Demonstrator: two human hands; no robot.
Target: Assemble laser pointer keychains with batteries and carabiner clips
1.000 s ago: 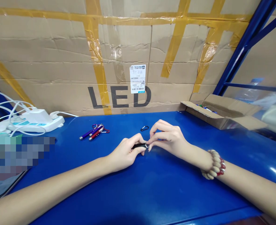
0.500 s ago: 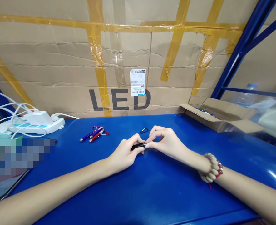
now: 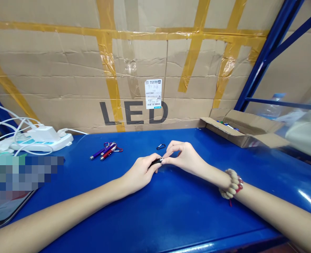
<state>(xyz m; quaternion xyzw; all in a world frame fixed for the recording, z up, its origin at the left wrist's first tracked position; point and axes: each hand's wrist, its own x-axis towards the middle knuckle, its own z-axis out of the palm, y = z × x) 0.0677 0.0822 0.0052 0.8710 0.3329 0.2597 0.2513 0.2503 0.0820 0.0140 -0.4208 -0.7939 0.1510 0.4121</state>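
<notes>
My left hand (image 3: 141, 172) is closed around a short black cylinder (image 3: 155, 162) with a silvery end that points right. At that end, the thumb and fingertips of my right hand (image 3: 183, 158) are pinched together; any small part between them is too small to make out. Just behind the hands lies a black carabiner (image 3: 161, 146) on the blue table (image 3: 155, 218). Farther left, a purple penlight (image 3: 99, 153) and a red penlight (image 3: 108, 153) lie side by side with small clips at their ends.
A white power strip (image 3: 57, 143) with cables stands at the back left, near a dark tablet-like device (image 3: 10, 211). An open cardboard box (image 3: 240, 138) with small items sits at the back right. A large carton (image 3: 73, 77) rises behind the table.
The view has shifted slightly. Both hands still meet at the black cylinder, and my left fingers now cover more of it. The penlights and carabiner lie as before.
</notes>
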